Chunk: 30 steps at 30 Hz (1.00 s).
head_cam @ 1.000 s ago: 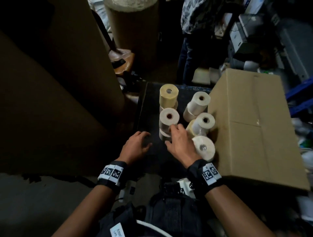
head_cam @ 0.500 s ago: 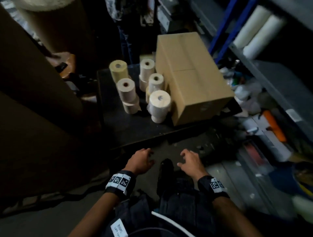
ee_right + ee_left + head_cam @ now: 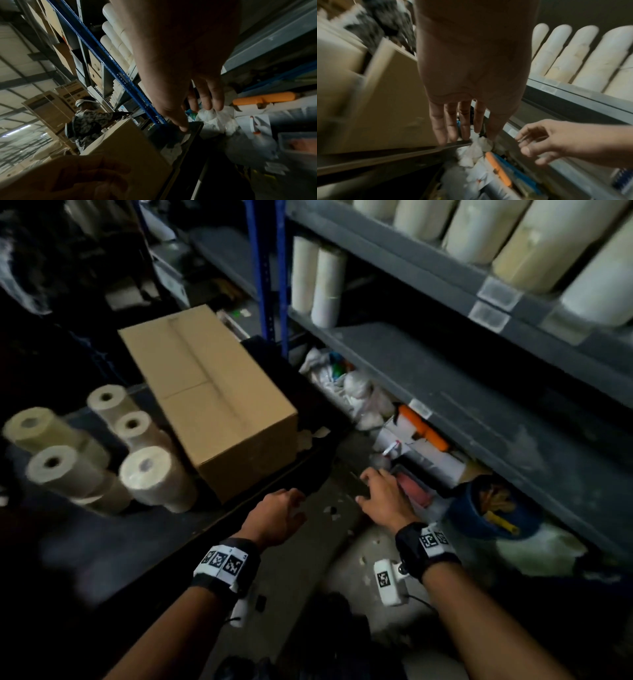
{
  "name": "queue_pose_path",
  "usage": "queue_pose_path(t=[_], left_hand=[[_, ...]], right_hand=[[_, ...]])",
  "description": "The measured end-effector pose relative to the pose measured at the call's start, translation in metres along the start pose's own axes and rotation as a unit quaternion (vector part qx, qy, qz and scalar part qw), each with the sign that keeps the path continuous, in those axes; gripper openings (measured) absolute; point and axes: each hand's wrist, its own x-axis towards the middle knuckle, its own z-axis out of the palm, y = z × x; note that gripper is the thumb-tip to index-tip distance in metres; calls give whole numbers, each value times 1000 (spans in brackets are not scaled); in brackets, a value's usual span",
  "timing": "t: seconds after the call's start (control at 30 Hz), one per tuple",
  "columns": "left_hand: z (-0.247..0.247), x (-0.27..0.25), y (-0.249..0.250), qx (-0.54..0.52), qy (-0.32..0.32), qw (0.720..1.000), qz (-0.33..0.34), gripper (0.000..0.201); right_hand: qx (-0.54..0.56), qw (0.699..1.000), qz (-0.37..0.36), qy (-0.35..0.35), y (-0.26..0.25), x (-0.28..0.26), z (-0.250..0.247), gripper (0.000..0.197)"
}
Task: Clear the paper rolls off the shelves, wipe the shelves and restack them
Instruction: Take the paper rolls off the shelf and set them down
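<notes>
Several cream paper rolls (image 3: 147, 474) stand upright on a dark low platform (image 3: 102, 546) at the left. Two tall rolls (image 3: 327, 289) stand at the back of the grey middle shelf (image 3: 445, 378), and a row of large rolls (image 3: 548, 241) lies on the upper shelf (image 3: 583, 59). My left hand (image 3: 277, 515) hovers empty over the floor by the platform's edge, fingers straight (image 3: 452, 121). My right hand (image 3: 380, 494) is empty too, fingers loosely spread (image 3: 205, 97), near the clutter under the bottom shelf.
A closed cardboard box (image 3: 209, 395) sits on the platform beside the rolls. Under the shelf lie white plastic bags (image 3: 356, 392), an orange tool (image 3: 424, 429), a red-filled tray (image 3: 414, 487) and a blue bucket (image 3: 493, 511). Another person (image 3: 87, 121) works at a farther shelf.
My view has swung right from the platform to the shelving. Both hands have left the rolls and moved right toward the floor and the bottom shelf, holding nothing.
</notes>
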Motion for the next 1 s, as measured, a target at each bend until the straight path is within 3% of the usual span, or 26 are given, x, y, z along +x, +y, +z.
queue_pose_path(t=[0.17,0.27,0.4,0.57,0.67,0.8,1.0], left_hand=[[-21,109,59,24,15,1000,5,31],[-41,167,81,28,45,999,5,43],[-68,238,90,50,82,995,-14,45],[-95,313,84,89,109,989,-48,40],[-111,356,76,93,124,986,-64,43],[-131,419,67,38,194,977,-83,41],[-175,499,55,-84,343,934,-60,76]], right_hand=[[-69,997,-45,10,55,115,-53,53],[-110,991,-69,43,71,192,-79,57],[-162,978,-104,75,75,291,-104,63],[-184,972,-139,41,82,394,-94,87],[-191,965,-162,77,89,426,-80,92],[-169,962,-180,117,96,435,-73,92],[-151,961,-191,130,101,439,-71,93]])
